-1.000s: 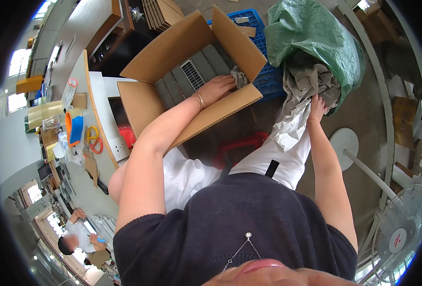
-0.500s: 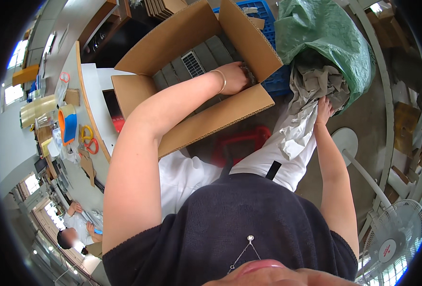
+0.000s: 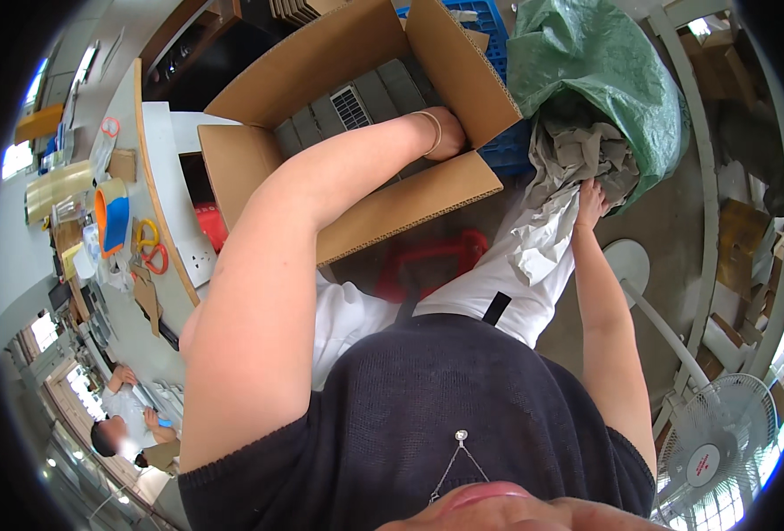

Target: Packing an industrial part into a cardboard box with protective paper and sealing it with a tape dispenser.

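My left hand [image 3: 449, 133], a thin bangle on its wrist, is sunk into the near right corner of an open cardboard box [image 3: 409, 212]; its fingers are hidden behind the box wall. Grey ribbed units with a vent grille [image 3: 352, 106] fill the box. My right hand [image 3: 590, 200] grips crumpled grey packing paper [image 3: 578, 150] that spills out of a green plastic bag [image 3: 604, 71]. A long strip of that paper [image 3: 538, 243] hangs down over my white trouser leg.
A blue crate [image 3: 463, 22] stands behind the box, and a red stool [image 3: 427, 265] sits under it. A table [image 3: 157, 159] on the left holds tape rolls and scissors [image 3: 148, 248]. A pedestal fan [image 3: 710, 451] stands at lower right. Another person [image 3: 122, 425] sits at lower left.
My left hand has pushed deeper into the box corner, and the paper wad seen by it earlier is out of sight. My right hand stays on the paper at the bag.
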{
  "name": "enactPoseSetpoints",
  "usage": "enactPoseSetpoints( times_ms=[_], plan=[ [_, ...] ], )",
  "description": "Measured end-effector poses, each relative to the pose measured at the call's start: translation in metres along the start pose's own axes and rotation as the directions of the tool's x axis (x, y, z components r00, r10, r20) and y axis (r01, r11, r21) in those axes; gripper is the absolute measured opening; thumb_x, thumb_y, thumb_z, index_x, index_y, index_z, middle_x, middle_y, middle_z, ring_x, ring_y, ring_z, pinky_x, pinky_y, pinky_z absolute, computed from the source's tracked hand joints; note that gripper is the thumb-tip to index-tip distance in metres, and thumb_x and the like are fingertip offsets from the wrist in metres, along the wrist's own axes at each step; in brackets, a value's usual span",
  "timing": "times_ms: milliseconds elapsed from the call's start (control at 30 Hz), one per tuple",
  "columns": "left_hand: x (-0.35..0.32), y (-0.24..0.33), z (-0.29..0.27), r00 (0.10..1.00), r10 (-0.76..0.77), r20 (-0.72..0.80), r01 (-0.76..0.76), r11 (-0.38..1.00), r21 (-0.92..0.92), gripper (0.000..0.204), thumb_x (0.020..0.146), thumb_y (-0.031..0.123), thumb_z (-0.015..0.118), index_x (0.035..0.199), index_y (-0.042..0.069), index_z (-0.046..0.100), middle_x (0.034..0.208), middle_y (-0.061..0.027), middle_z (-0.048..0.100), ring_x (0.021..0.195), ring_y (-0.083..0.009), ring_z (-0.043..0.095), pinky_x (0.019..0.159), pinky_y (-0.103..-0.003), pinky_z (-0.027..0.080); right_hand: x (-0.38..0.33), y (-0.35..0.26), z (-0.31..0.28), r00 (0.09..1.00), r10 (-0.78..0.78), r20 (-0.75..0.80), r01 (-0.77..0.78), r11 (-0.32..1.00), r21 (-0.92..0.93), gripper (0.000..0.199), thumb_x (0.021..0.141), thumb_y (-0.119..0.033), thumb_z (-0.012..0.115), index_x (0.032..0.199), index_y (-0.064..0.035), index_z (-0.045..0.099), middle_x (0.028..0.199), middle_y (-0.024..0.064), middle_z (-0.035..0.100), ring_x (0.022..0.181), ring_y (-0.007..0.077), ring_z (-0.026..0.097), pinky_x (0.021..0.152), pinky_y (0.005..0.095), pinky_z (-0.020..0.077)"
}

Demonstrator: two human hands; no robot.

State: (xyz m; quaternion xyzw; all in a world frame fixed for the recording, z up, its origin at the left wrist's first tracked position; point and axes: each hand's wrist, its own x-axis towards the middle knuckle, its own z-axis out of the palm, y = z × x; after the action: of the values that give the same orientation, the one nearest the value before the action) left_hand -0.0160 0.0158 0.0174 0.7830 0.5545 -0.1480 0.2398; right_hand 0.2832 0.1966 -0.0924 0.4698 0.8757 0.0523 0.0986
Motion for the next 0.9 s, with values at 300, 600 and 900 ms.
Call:
enactPoseSetpoints(
  times_ms=[300,600,900],
  plan=[
    [-0.064,0.037,0.007,0.523,-0.648,-0.554,0.171,0.716,-0.677,0.015,0.083,0.017,0.053,0.081,0.008,0.065,0.080,-0.0123,0.063,0.080,-0.0296,0.061,0.071,-0.040,0.048,-0.013,0.009,0.026,0.894,0.064,-0.443,0.063,0.962,0.265,0.024,0.085,-0.017,0.046,0.108,-0.0165,0.049,0.106,0.0022,0.056,0.097,0.0240,0.054,0.083,0.0428,0.0398],
    [-0.053,0.190,-0.084,0.566,-0.557,-0.608,-0.217,0.611,-0.761,0.037,0.079,0.028,0.064,0.103,0.000,0.058,0.099,-0.0169,0.061,0.087,-0.0307,0.061,0.077,-0.036,0.049,-0.065,-0.014,-0.124,0.811,-0.359,-0.463,0.565,0.688,0.455,0.023,0.075,-0.012,0.050,0.097,-0.0130,0.058,0.086,0.0034,0.060,0.087,0.0219,0.057,0.083,0.0338,0.0380],
    [0.034,0.192,-0.017,0.824,-0.556,-0.110,-0.296,-0.256,-0.920,0.047,0.075,0.022,0.069,0.114,0.001,0.051,0.097,-0.0070,0.060,0.084,-0.0126,0.056,0.075,-0.026,0.045,-0.079,-0.019,-0.181,0.729,-0.607,-0.318,0.650,0.468,0.598,0.052,0.060,-0.014,0.066,0.111,-0.0126,0.055,0.102,0.0121,0.056,0.096,0.0309,0.052,0.083,0.0390,0.0393]
  ],
)
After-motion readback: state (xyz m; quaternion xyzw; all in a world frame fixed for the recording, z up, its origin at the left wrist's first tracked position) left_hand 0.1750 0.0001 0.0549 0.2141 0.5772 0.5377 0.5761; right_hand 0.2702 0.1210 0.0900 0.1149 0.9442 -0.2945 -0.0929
